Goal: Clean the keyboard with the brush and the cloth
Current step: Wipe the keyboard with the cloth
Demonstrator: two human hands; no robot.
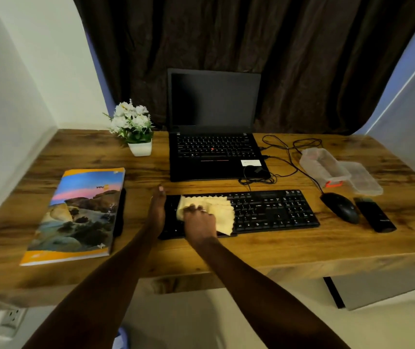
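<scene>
keyboard [272, 210] near-centre on worktop [251, 250] | cloth [216, 207] over its left keys | right grip [199, 219] curled on cloth | left grip [156, 210] open, flat against keyboard's left end | advice: brace there, wipe lightly rightward along rows | clear box [323, 165] far right, lid [361, 178] off beside it, contents unclear

desk [251, 250]: wood | laptop [214, 152]: open, screen dark, rear centre | potted flowers [136, 129]: left of laptop | book [75, 215]: flat, front left | mouse [341, 207]: right, black stick [375, 216] just beside | clear box [323, 165]: behind mouse | curtain [277, 46]: dark
</scene>
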